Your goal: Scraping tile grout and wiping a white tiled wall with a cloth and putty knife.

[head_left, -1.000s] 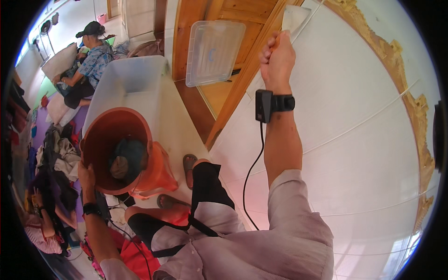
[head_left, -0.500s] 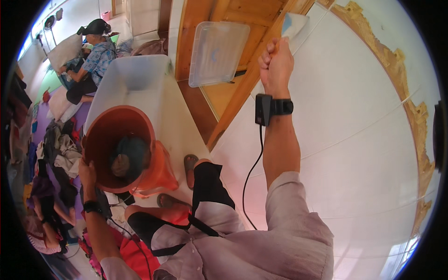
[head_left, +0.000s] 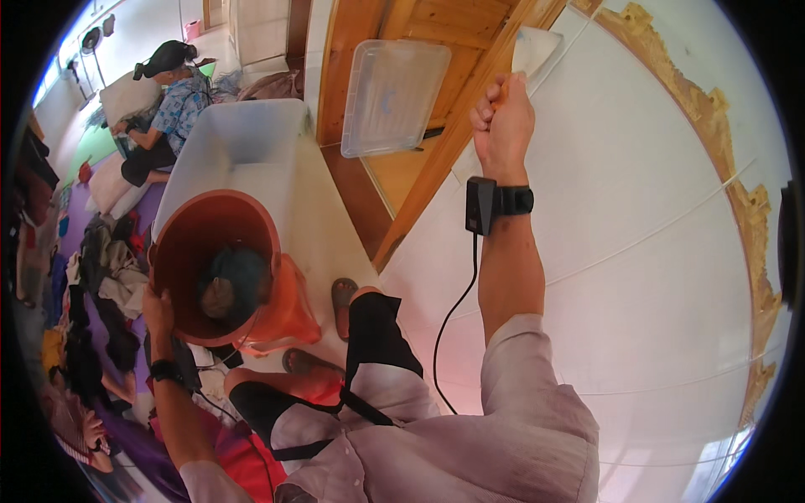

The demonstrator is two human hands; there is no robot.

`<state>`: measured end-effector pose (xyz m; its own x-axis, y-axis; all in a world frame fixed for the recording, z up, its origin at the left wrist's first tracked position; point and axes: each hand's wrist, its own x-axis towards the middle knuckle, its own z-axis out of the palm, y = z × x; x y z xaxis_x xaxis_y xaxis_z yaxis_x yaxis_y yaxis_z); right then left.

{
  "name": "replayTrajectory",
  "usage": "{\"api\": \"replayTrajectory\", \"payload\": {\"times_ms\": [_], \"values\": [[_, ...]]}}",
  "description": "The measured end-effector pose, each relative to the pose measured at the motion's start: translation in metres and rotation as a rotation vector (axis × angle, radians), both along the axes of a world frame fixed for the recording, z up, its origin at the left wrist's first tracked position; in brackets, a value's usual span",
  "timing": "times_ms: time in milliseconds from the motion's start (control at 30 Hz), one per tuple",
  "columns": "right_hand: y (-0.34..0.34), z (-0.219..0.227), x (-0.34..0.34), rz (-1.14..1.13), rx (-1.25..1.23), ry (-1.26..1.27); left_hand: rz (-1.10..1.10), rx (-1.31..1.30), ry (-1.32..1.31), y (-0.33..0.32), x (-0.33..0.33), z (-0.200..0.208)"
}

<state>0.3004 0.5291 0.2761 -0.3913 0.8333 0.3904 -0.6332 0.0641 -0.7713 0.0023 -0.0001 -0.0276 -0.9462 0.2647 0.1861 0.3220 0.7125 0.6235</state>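
My right hand [head_left: 501,121] is raised against the white wall [head_left: 637,210], closed on an orange-handled tool whose pale flat head [head_left: 537,46] sticks out above the fist. A black box with a cable is strapped to that wrist. My left hand [head_left: 156,310] grips the near rim of an orange bucket [head_left: 251,323], which is tilted toward me. Something dark and rounded [head_left: 228,285] lies inside the bucket.
A white plastic tub [head_left: 239,147] stands behind the bucket. A clear plastic lid [head_left: 392,96] leans on a wooden door frame [head_left: 436,180]. Another person [head_left: 168,92] sits on the floor at the far left. Clothes [head_left: 105,277] are piled along the left.
Almost nothing differs. My right hand has shifted slightly on the wall, and my left hand still holds the bucket rim in the same place.
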Motion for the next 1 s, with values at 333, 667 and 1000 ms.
{"api": "replayTrajectory", "payload": {"times_ms": [333, 667, 1000], "values": [[0.005, -0.021, 0.013, 0.049, -0.009, -0.043, -0.021, 0.037, 0.195, 0.008, 0.006, 0.001], [-0.022, -0.105, 0.004, 0.008, -0.107, -0.107, 0.08, -0.07, 0.133, -0.013, -0.003, -0.014], [-0.023, -0.065, 0.008, -0.041, -0.131, -0.098, 0.1, -0.014, 0.115, 0.003, 0.002, -0.005]]}}
